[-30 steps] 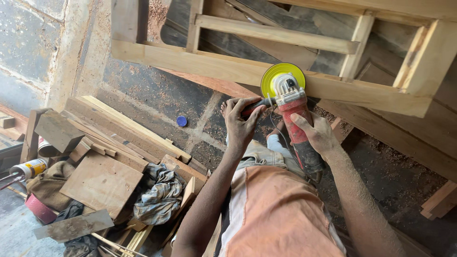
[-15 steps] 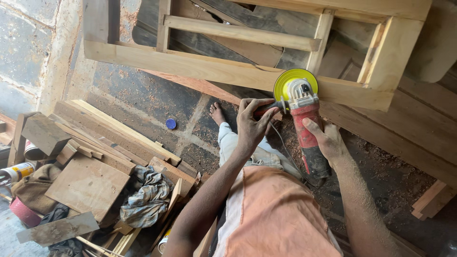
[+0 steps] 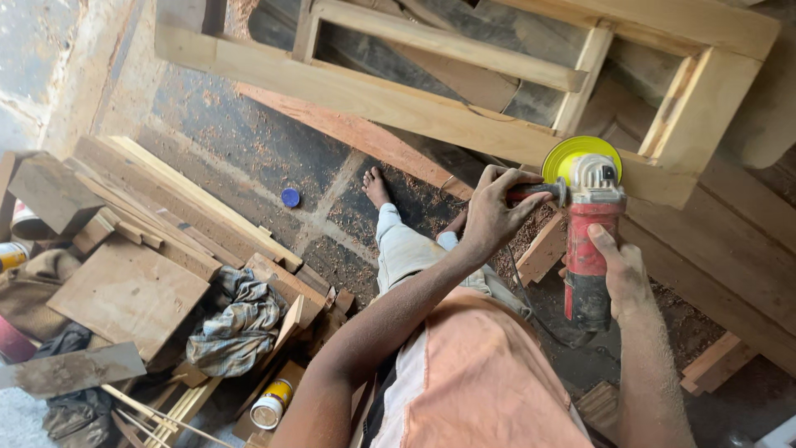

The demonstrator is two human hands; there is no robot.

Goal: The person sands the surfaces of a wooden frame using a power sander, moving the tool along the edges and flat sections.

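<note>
Spanning the upper half of the view, the pale wooden frame (image 3: 390, 104) is the landmark here, lying on the dusty, shaving-strewn floor (image 3: 240, 166); since a second ago the view has slid so that the frame's right corner sits nearer the middle, and the grinder has travelled with the hands toward that corner, which suggests the sanding is moving along the front rail. Left of the frame and below it lies a pile of boards (image 3: 141, 249), with a crumpled rag (image 3: 236, 319) on its near edge and a small can (image 3: 272, 405) lower down; between the pile and the frame a blue cap (image 3: 290, 197) sits on the floor. Under the frame's front rail the person's bare foot (image 3: 375, 184) shows. At the frame's right corner the red grinder (image 3: 587, 241) has its yellow disc (image 3: 568, 153) against the wood (actual contact is hard to confirm); the right hand (image 3: 622, 278) is wrapped around the body, fingers closed; the left hand (image 3: 493, 211) is closed around the side handle.
</note>
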